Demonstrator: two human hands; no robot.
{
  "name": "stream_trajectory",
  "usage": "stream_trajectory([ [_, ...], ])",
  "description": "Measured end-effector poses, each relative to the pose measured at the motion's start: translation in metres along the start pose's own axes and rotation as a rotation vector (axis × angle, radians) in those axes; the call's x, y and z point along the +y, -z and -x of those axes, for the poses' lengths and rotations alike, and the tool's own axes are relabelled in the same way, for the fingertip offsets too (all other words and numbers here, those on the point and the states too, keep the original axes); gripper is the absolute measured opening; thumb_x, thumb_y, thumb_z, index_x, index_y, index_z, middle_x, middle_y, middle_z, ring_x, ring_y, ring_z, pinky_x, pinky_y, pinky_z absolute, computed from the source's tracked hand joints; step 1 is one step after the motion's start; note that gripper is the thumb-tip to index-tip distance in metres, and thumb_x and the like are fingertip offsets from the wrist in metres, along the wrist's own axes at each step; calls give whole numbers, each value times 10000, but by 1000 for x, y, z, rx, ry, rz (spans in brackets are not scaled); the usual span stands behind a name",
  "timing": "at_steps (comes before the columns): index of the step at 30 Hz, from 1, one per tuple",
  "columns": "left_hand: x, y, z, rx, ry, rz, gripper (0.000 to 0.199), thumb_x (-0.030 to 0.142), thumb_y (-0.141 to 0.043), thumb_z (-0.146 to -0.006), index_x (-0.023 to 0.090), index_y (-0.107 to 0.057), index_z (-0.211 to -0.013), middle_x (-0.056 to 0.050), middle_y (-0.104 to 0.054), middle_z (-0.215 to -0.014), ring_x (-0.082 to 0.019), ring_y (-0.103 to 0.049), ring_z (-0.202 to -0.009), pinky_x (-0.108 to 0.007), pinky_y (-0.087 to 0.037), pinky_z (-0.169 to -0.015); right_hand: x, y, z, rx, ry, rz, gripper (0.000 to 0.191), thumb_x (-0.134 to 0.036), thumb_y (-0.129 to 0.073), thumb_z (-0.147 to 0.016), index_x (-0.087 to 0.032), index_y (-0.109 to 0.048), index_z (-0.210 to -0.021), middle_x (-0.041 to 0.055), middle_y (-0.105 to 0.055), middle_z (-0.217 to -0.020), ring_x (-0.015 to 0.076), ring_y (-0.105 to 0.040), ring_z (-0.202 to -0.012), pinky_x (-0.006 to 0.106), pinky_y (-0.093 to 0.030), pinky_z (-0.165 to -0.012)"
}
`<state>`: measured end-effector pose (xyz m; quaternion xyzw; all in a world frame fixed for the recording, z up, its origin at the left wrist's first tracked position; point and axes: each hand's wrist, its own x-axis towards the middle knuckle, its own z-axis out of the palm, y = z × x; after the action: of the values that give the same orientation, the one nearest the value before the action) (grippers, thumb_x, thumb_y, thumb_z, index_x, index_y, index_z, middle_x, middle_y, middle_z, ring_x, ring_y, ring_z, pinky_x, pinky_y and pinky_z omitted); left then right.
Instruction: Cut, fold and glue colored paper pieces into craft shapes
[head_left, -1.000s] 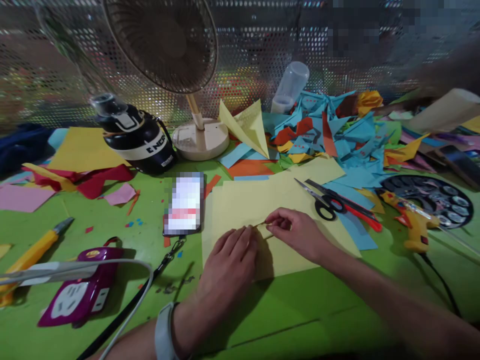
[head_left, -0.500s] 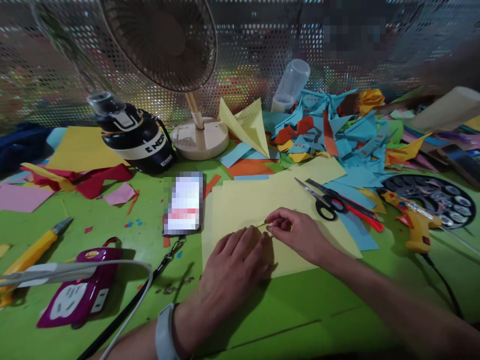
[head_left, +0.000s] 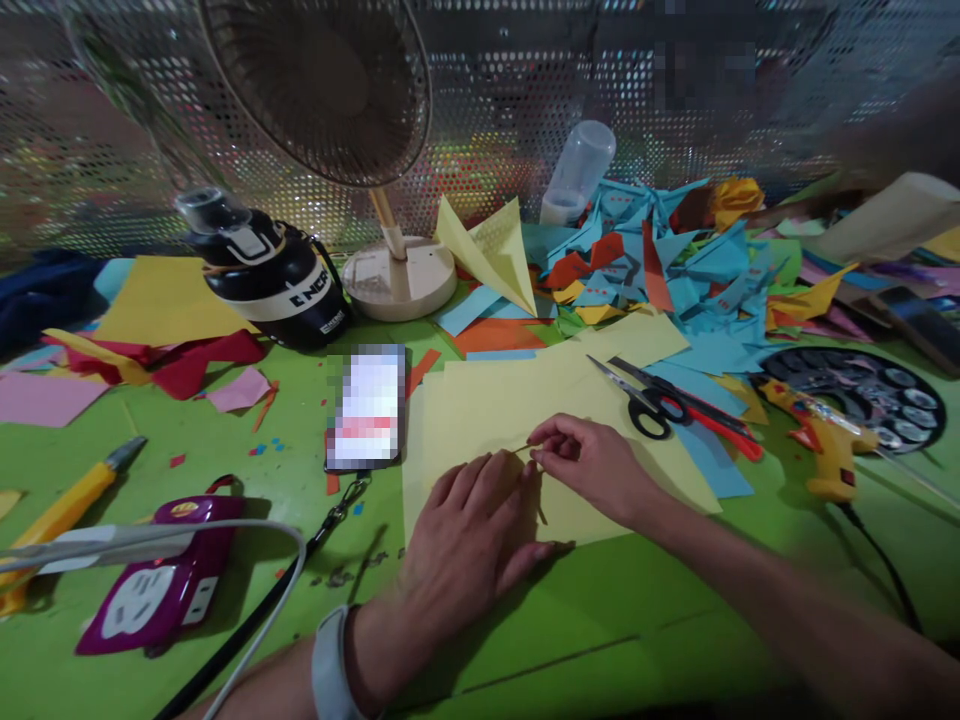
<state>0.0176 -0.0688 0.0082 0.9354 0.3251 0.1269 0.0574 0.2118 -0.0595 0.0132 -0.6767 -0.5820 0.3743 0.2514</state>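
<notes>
Pale yellow paper (head_left: 480,410) lies in layered sheets on the green table. My left hand (head_left: 469,530) rests palm down over the lower part of the paper, fingers stretched out and thumb spread to the right. Just right of those fingertips, my right hand (head_left: 589,465) has thumb and forefinger pinched together at a thin raised edge of the yellow paper. The exact grip is partly hidden by the fingers. Scissors (head_left: 651,415) with black handles and a red-and-black cutter knife (head_left: 712,415) lie on the paper's right side.
A phone (head_left: 367,408) lies left of the paper, near a purple power strip (head_left: 169,570) and yellow-handled tool (head_left: 67,520). Behind stand a black bottle (head_left: 274,285) and fan (head_left: 401,275). Blue paper shapes (head_left: 660,260) pile up; a yellow glue gun (head_left: 829,450) lies right.
My left thumb has spread outward, away from the fingers, toward the paper's lower edge. My right hand keeps its pinch at nearly the same spot.
</notes>
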Motion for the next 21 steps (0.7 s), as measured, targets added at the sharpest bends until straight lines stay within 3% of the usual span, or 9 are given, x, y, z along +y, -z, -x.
stream_trajectory([
  [21,-1,-4,2,20,-5,-10,630,613,-306,-948,140,-471,-1330,-158,-554,-1262,-305,-511,-1119,-463,-459,-905,-1,-1,0,23,46,61,91,-213,-639,-793,-236,-683,-869,-10,-709,-761,133,-628,-679,249,-455,-614],
])
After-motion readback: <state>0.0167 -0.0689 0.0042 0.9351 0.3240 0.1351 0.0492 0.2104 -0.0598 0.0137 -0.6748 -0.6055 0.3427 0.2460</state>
